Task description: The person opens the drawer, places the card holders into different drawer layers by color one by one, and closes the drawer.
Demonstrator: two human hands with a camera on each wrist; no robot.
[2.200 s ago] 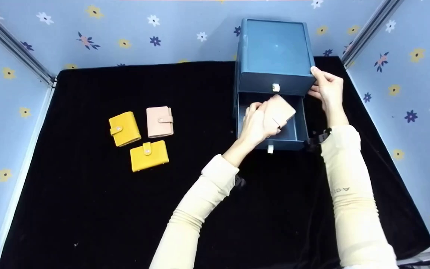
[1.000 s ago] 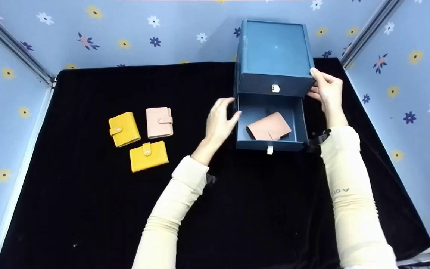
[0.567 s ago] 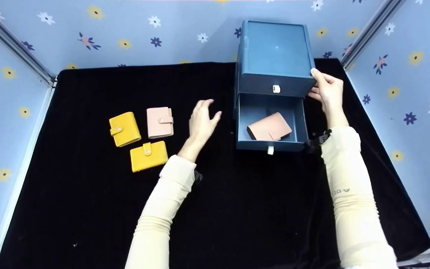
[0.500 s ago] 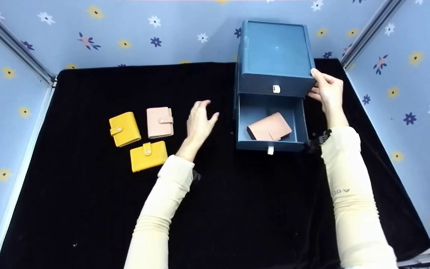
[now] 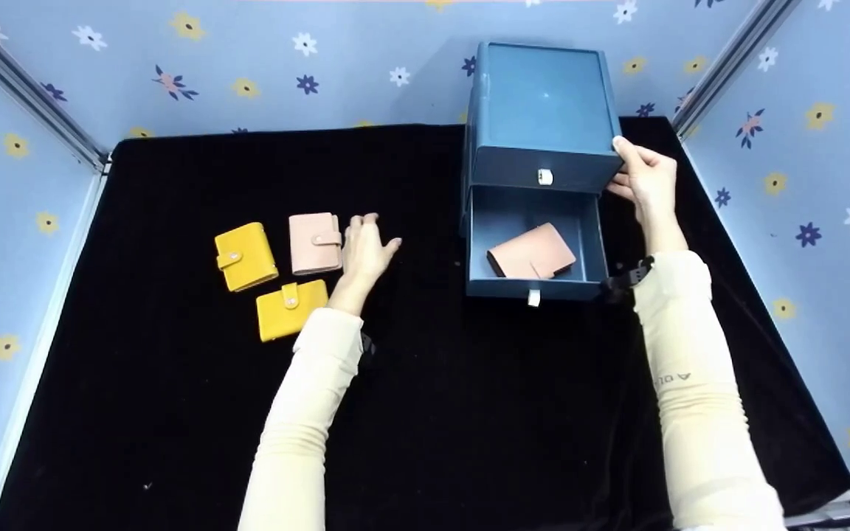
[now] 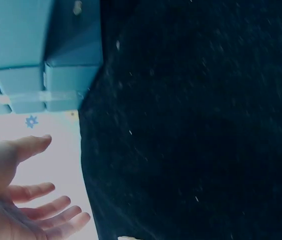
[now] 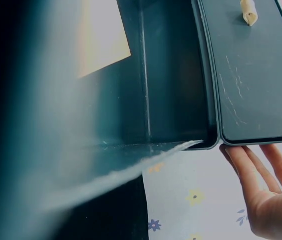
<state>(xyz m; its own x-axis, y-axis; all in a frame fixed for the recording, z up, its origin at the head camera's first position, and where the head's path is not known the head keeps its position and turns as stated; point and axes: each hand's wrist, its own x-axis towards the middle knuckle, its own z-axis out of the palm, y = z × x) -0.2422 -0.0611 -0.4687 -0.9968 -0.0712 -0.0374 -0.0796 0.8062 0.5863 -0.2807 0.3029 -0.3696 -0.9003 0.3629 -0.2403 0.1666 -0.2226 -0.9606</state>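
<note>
My left hand [image 5: 363,254] is just right of a pink card holder [image 5: 313,243] with a snap strap, fingertips close to its strap side; whether they touch cannot be told. In the left wrist view the left hand [image 6: 28,197] has its fingers spread and holds nothing. My right hand [image 5: 648,181] rests against the right front corner of a blue drawer cabinet [image 5: 547,96], thumb at the top edge. In the right wrist view, straight fingers [image 7: 245,167] touch its side. The lower drawer [image 5: 499,287] is pulled out, with another pink card holder [image 5: 534,251] lying inside it.
A yellow card holder [image 5: 246,254] lies left of the pink one. A second yellow card holder [image 5: 288,310] lies below, beside the left wrist. The upper drawer [image 5: 513,166] is closed. Black cloth [image 5: 469,420] covers the table, with flowered panels [image 5: 358,66] around it.
My left hand has let go of a pink card holder in the lower drawer and moved left to the one on the cloth. The right hand has stayed on the cabinet corner.
</note>
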